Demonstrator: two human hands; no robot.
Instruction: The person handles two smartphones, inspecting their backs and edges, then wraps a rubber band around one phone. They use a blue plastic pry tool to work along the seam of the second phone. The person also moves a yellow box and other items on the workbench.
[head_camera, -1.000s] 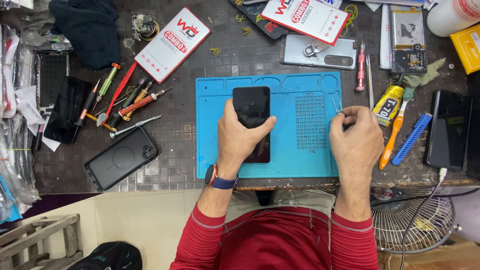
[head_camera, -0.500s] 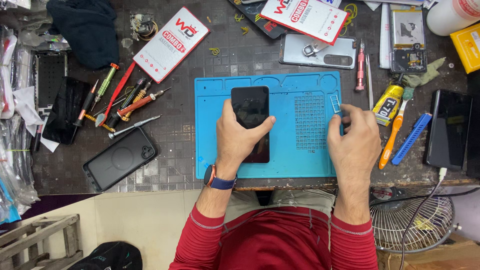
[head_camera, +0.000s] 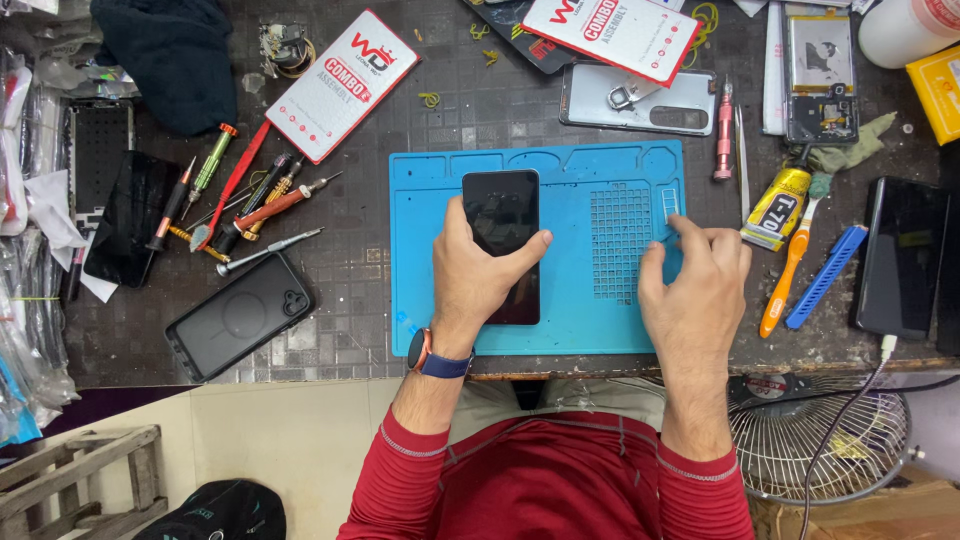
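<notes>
A black smartphone (head_camera: 499, 212) lies screen up on a blue silicone work mat (head_camera: 580, 310). My left hand (head_camera: 480, 275) rests over the phone's lower half and grips its sides with thumb and fingers. My right hand (head_camera: 695, 290) rests on the mat's right edge, its fingertips pinched together beside the small gridded compartments (head_camera: 621, 240). Whether something tiny sits between those fingers cannot be made out. A watch is on my left wrist.
Several screwdrivers (head_camera: 250, 215) and a black phone case (head_camera: 240, 315) lie left of the mat. A yellow glue tube (head_camera: 778, 208), orange and blue brushes (head_camera: 805, 275) and a dark phone (head_camera: 895, 258) lie to the right. Red-white boxes (head_camera: 340, 85) and a silver phone back (head_camera: 635, 100) lie behind.
My right hand has moved down a little and its fingertips have closed together at the mat's right edge. My left hand has kept its hold on the phone.
</notes>
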